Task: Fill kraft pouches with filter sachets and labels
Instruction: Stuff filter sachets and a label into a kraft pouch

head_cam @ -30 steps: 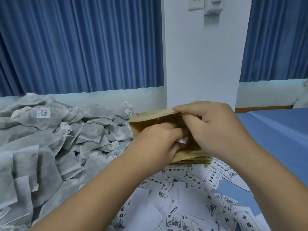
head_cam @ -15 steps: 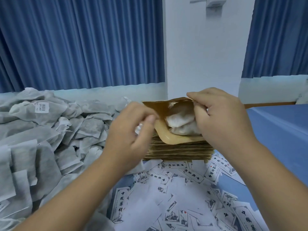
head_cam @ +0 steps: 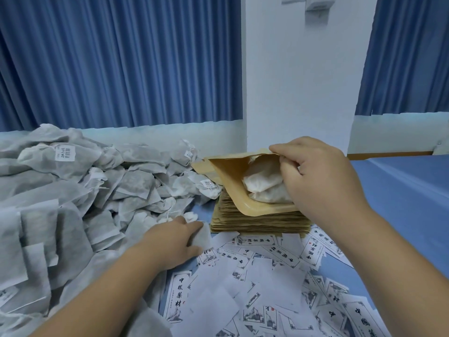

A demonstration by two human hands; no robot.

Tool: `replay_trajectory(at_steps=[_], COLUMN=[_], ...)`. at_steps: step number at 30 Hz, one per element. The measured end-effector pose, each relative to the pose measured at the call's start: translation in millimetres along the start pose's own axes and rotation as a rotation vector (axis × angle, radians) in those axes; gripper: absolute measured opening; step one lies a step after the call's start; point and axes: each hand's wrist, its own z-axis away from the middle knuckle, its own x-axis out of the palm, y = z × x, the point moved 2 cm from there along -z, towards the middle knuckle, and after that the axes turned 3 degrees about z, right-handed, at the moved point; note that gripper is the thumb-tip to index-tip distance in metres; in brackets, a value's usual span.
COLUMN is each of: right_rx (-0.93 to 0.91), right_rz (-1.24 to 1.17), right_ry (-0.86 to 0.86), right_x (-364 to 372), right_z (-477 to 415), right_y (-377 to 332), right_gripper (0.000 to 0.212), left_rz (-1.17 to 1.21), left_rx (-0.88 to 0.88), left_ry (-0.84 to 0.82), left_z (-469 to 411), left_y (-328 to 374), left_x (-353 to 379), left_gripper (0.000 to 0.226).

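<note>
A kraft pouch (head_cam: 233,176) lies open-mouthed on top of a stack of flat kraft pouches (head_cam: 257,221). Two white filter sachets (head_cam: 263,184) show inside its mouth. My right hand (head_cam: 313,176) pinches the pouch's upper lip and holds the mouth wide. My left hand (head_cam: 173,242) is low at the edge of the big sachet pile (head_cam: 80,195), its fingers closed on one grey-white sachet (head_cam: 202,235). Printed paper labels (head_cam: 257,288) lie scattered in front of the stack.
The sachet pile fills the whole left side of the blue table (head_cam: 398,215). A white pillar (head_cam: 298,81) and blue curtains (head_cam: 121,62) stand close behind the stack. Bare blue tabletop lies to the right of my right arm.
My left hand left the pouch mouth, dropped down and left to the pile's edge, and closed on a sachet. My right hand still holds the pouch open.
</note>
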Motion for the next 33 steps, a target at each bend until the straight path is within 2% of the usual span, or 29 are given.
replay_trajectory(at_steps=[4,6,12,16,20,23,27,33], right_rx=[0.006,0.013,0.026,0.029,0.018,0.008,-0.002,-0.022], right_rz=[0.000,-0.012,-0.023,-0.026,-0.019,0.004,0.006,-0.010], right_ry=[-0.004,-0.004,-0.001,-0.006,-0.005,-0.007,0.003,0.007], right_x=[0,0,-1,-1,0,0,-1,0], right_z=[0,-1,-2,-2,-1,-1,-1,-1], right_y=[1,2,3,3,3,2,3,2], right_gripper=[0.034,0.034,0.034,0.034,0.033,0.034,0.033,0.030], left_rz=[0.098,0.141,0.398,0.550,0.582,0.553,0.379,0.216], left_rx=[-0.013,0.015,0.208,0.497,0.627,0.597,0.396,0.246], left_ry=[0.005,0.058,0.446,0.691,0.830,0.807,0.725,0.714], left_z=[-7,-4,42,83,98,89,66,38], left_y=[-4,-4,9,30,61,80,91,105], left_x=[-1,-5,-44,-83,-112,-124,-125,-119], left_gripper=[0.049,0.044,0.034,0.033,0.032,0.032,0.035,0.026])
